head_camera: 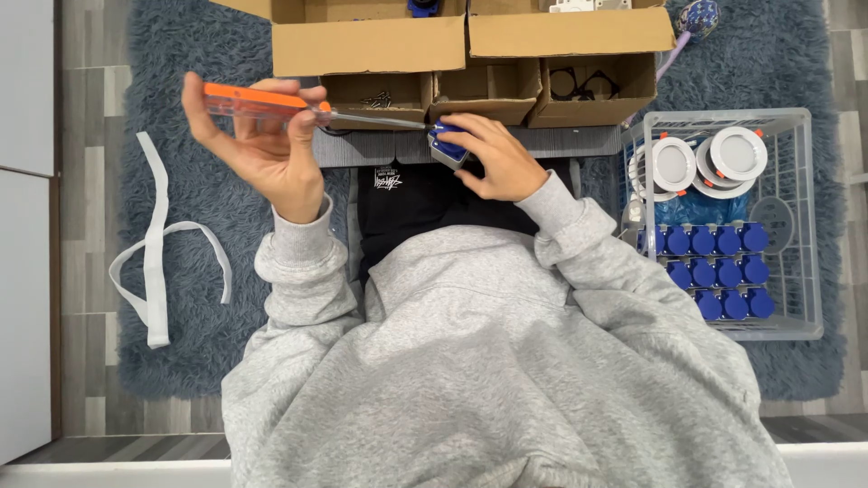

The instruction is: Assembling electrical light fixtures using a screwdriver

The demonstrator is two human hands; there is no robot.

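Note:
My left hand [262, 149] is raised with its fingers closed around the orange handle of a screwdriver [271, 102]. The metal shaft runs right, and its tip meets a small blue and grey part [446, 145]. My right hand [493, 158] grips that part and presses it on the grey board's edge [380, 146]. My fingers cover most of the part. Grey sleeves cover both arms.
Open cardboard boxes [470, 45] with small compartments stand just beyond the hands. At the right, a clear wire-frame crate [809, 226] holds white round lamps [737, 154] and several blue caps [714, 271]. A white strap [158, 253] lies on the grey shaggy rug at the left.

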